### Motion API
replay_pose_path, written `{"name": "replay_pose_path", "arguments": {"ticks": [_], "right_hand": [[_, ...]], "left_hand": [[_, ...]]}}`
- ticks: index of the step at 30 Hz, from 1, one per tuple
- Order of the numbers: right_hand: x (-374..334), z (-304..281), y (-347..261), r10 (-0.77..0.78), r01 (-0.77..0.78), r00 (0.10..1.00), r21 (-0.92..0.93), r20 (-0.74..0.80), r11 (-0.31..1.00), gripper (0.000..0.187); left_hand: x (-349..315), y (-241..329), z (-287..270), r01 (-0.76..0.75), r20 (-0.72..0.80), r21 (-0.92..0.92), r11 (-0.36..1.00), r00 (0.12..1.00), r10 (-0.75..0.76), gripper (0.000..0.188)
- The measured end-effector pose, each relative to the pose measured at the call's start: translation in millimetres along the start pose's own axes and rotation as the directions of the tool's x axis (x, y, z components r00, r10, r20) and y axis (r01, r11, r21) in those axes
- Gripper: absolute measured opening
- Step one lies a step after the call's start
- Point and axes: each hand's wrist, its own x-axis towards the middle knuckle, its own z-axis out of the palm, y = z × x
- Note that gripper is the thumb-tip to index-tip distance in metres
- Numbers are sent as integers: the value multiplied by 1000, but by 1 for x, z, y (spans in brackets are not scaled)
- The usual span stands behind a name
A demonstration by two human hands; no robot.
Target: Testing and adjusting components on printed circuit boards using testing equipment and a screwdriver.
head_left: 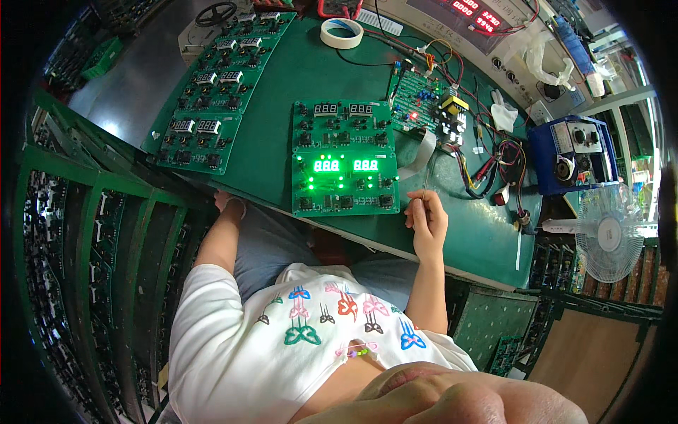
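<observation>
A green circuit board panel (pixel 344 192) lies in front of me at the table's near edge. Its nearer half glows green, with two lit digit displays and several small lights; the displays on the farther half are dark. My right hand (pixel 428 218) is closed just right of the panel's near corner, pinching a thin metal tool (pixel 425 182) that points away from me. A grey ribbon cable (pixel 421 157) runs from the panel's right side toward a second board (pixel 424 99) with a red light. My left hand (pixel 227 202) is low at the table edge, its fingers mostly hidden.
More display boards (pixel 205 106) lie in a row at the left. A tape roll (pixel 342 33), a bench instrument (pixel 487 35) with red digits and tangled wires (pixel 487 169) are farther off. A blue-cased unit (pixel 573 154) and a fan (pixel 609 234) stand right; board racks (pixel 85 283) stand left.
</observation>
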Motion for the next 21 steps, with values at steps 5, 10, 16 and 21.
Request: {"name": "replay_pose_path", "arguments": {"ticks": [5,10,16,21], "right_hand": [[0,1,-1,3,-3,1000,6,-4,1000,14],[-1,-1,0,6,-6,1000,-16,-3,1000,14],[-1,-1,0,1,-1,1000,-16,1,1000,15],[0,-2,2,2,-2,1000,-12,-3,1000,15]], "left_hand": [[7,-1,4,62,-8,-114,992,998,-63,66],[0,7,-4,213,77,-345,914,977,-199,52],[0,-1,4,-55,-69,68,996,996,59,48],[5,4,2,134,-20,-161,978,990,-139,49]]}}
